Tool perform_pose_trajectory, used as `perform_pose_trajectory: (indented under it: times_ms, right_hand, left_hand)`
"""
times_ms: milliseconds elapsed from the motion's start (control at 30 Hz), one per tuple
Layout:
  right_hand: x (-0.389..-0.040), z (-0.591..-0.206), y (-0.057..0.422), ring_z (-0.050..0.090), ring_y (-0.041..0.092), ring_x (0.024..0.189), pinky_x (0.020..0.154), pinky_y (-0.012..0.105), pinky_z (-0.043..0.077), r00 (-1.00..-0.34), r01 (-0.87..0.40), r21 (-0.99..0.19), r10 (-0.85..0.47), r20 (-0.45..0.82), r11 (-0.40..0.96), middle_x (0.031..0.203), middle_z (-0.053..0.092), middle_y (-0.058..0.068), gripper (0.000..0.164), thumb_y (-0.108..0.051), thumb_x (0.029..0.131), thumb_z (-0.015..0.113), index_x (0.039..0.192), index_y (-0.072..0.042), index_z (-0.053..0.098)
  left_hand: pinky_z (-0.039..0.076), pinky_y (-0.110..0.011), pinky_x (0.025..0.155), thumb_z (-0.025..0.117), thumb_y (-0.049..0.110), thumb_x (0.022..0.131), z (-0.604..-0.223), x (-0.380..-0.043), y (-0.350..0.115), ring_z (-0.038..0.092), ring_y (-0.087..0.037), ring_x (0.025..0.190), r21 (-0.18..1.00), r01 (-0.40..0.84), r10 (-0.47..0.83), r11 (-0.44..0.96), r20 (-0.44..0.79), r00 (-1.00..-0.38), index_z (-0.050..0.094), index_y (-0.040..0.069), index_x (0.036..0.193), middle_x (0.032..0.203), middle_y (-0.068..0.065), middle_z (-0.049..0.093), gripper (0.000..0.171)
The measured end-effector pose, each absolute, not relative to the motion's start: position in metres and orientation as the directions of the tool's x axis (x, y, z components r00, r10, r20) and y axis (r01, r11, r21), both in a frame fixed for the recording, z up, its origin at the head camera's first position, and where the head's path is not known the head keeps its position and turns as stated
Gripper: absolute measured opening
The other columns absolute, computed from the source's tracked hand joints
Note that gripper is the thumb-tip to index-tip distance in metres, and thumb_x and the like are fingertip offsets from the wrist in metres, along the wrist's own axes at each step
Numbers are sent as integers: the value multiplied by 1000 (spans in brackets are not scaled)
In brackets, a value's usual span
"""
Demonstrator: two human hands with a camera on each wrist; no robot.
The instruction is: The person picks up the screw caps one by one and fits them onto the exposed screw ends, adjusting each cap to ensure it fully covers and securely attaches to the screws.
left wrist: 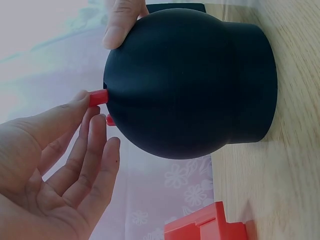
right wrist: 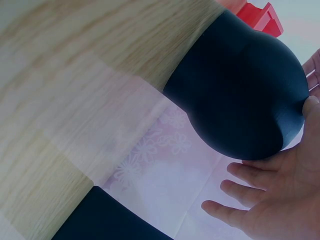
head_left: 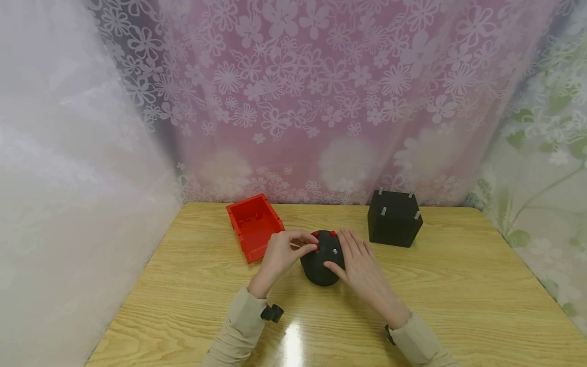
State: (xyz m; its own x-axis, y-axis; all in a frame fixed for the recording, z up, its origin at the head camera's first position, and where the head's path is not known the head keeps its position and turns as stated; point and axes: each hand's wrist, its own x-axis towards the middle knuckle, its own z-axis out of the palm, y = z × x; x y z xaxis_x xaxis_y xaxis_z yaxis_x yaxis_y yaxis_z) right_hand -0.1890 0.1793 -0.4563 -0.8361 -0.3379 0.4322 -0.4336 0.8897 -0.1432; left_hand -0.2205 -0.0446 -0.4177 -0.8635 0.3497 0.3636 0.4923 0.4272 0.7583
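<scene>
Red peg (left wrist: 98, 97) stands upright, pinched by the left hand (head_left: 282, 251), lower end at the black ball (head_left: 321, 270)'s top; right hand (head_left: 364, 272), fingers straight, rests rightward.

There is one light wooden table (head_left: 192, 285), one open-topped red plastic bin (head_left: 256, 235), one round black dome-topped object (head_left: 321, 270) and one black box (head_left: 395, 229). Small red cylindrical pegs (head_left: 333, 233) number three, short silvery pegs (head_left: 383, 211) four. There is one left hand (head_left: 281, 255), one right hand (head_left: 364, 270). Red pieces (head_left: 259, 216) inside the bin are too small to count.
</scene>
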Motion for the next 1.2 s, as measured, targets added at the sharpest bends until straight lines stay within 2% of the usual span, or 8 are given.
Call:
perform_pose_trajectory:
  times_ms: [500, 800, 1200]
  right_hand:
    - [-189, -457, 179, 39, 38, 145, 112, 62, 36, -835, -432, -134, -339, 434, 892, 155, 43, 23, 88, -56, 94, 62, 155, 2, 35]
    - [-190, -459, 180, 39, 39, 144, 111, 63, 37, -837, -432, -141, -338, 429, 891, 155, 42, 23, 87, -59, 97, 56, 155, 1, 34]
    - [-191, -458, 180, 39, 38, 145, 111, 62, 37, -837, -431, -136, -340, 428, 892, 155, 42, 22, 89, -59, 96, 58, 156, 1, 34]
  left_hand:
    - [59, -21, 75, 81, 19, 87, -417, -219, -41, 72, -11, 81, 740, 496, 344, 454, 367, -864, 80, 16, 98, 94, 2, 77, 12]
    - [59, -22, 75, 82, 18, 86, -416, -218, -40, 72, -11, 80, 734, 489, 341, 470, 360, -868, 80, 15, 99, 95, 1, 77, 13]
    - [59, -23, 76, 80, 21, 88, -414, -217, -42, 73, -12, 83, 732, 484, 326, 480, 363, -873, 79, 17, 99, 96, 2, 77, 12]
